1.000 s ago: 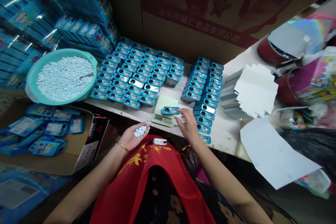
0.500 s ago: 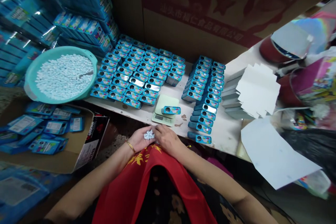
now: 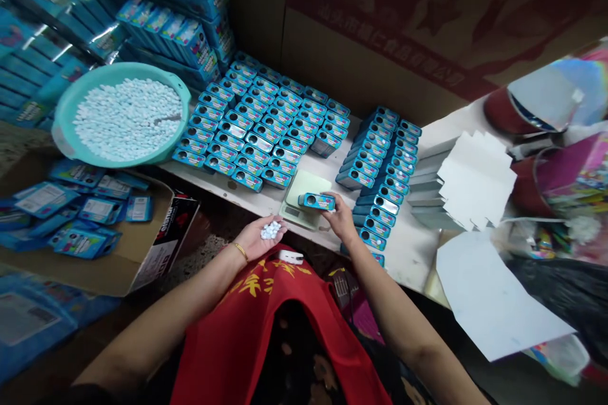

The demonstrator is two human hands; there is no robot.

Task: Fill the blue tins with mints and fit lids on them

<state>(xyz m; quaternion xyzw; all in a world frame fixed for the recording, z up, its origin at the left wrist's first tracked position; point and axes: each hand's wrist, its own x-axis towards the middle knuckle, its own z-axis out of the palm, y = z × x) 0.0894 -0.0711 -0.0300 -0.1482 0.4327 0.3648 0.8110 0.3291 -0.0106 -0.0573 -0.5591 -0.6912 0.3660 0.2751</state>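
Note:
My left hand (image 3: 259, 237) is palm up and cupped, with a small heap of pale blue candies (image 3: 270, 230) lying in it. My right hand (image 3: 338, 218) reaches to a small blue tin (image 3: 316, 201) that sits on a pale green scale (image 3: 304, 199) at the table's front edge. Its fingertips touch the tin's right end. A teal basin (image 3: 64, 133) full of the same pale candies stands at the left.
Rows of blue tins (image 3: 266, 133) cover the white table (image 3: 418, 234), with a second block (image 3: 380, 164) to the right. Stacked white cards (image 3: 470, 180) and a white sheet (image 3: 494, 294) lie further right. A carton (image 3: 142, 266) of blue packets sits lower left.
My right hand left the candies in my left palm and went forward to the tin on the scale. My left hand stayed cupped with the candies.

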